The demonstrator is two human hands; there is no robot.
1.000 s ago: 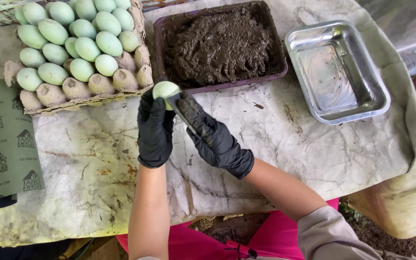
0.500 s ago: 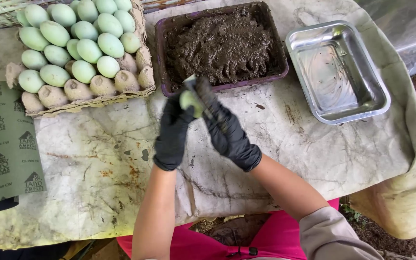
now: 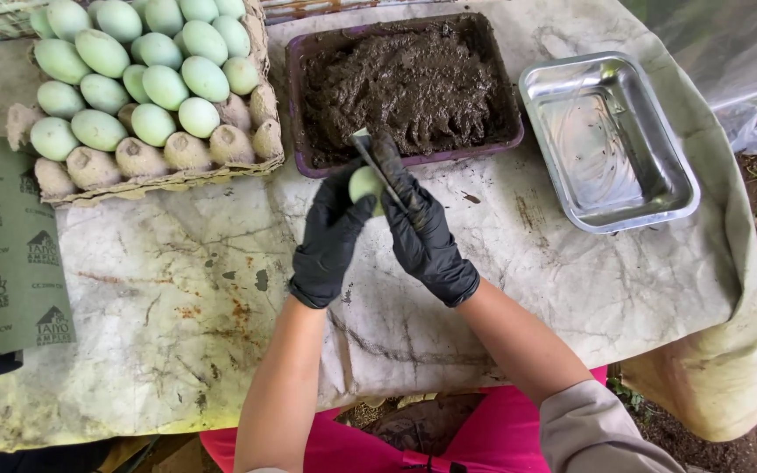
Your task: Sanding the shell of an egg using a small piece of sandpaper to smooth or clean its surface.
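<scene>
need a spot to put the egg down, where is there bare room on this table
Bare cloth lies below the egg tray, between the green paper roll and the left hand. Another patch runs below the metal pan, right of the right hand. It is crowded along the far edge: egg tray, mud tray and pan sit nearly side by side.

- Left hand point(image 3: 330, 236), black-gloved, lifts just in front of the brown tray point(image 3: 308, 158), fingers cupped and closed.
- Right hand point(image 3: 422, 232), gloved too, presses close beside it, fingers clenched, forearm angling back.
</scene>
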